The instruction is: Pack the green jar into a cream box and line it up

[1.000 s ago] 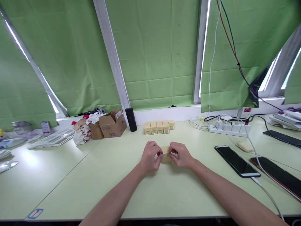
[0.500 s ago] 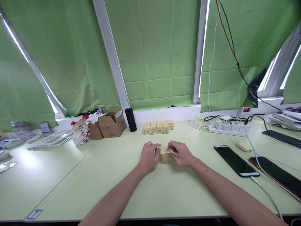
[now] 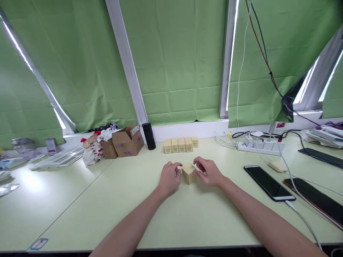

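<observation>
A small tan cardboard box (image 3: 189,174) sits on the table between my hands, one corner towards me and a greenish label partly visible on its left face. My left hand (image 3: 170,177) is at its left side, thumb and index finger curved and apart, the index fingertip by the box's left corner. On the other side, my right hand (image 3: 208,172) has its thumb and index finger at the right corner of the box. Behind them stands a row of several similar small boxes (image 3: 178,144) with green labels.
An opened carton (image 3: 128,142) and a black cylinder (image 3: 149,136) stand at the back left. To the right are a phone (image 3: 269,182) with a white cable, another dark phone (image 3: 316,200) and a white power strip (image 3: 261,147). White racks (image 3: 60,157) lie left.
The small box has turned, so that a corner faces me and its labelled side shows on the left. My right hand has shifted slightly; my left hand has hardly moved.
</observation>
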`<state>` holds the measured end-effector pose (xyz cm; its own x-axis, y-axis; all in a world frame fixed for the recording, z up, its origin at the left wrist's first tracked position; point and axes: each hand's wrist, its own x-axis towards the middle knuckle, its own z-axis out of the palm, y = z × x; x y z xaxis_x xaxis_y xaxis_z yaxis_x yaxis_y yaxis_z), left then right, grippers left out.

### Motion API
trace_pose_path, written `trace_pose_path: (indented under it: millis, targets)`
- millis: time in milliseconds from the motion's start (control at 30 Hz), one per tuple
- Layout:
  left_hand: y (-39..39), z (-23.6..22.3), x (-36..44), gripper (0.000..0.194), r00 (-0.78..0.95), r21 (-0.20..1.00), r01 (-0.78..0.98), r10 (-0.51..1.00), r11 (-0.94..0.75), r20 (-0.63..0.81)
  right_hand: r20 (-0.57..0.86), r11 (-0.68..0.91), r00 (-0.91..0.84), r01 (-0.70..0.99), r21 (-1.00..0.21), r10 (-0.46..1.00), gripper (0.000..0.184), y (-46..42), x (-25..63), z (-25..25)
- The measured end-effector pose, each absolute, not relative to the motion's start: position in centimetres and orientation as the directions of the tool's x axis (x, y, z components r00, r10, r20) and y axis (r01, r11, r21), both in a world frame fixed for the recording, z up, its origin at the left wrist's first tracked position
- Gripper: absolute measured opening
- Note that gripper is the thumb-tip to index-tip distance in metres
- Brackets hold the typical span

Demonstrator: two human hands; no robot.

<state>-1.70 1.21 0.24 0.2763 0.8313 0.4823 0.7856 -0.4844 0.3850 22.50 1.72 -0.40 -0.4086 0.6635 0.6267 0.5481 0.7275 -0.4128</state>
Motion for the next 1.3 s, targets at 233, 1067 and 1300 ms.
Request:
trace_pose_path:
  millis: [233,1067,1300]
  targets:
    - [1.2,0.3,-1.7,0.023,0.302,0.360,0.789,0.825,-0.497,0.478,0.418,0.431,-0.258,0.809,-0.399,0.871,0.033,2.9,22.2,-1.2]
    - [1.6,-0.3,-1.8,0.027,0.263,0.276,0.867,0.851,-0.415,0.454,0.272,0.273,-0.042,0.277,-0.921,0.961,0.051,8.2,22.7,-2.9]
    - [1.6,-0.6,-1.8,0.026,0.268,0.294,0.859,0.857,-0.419,0.440,0.271,0.167,0.236,0.382,-0.909,0.933,0.050,14.0,25.8,-3.2]
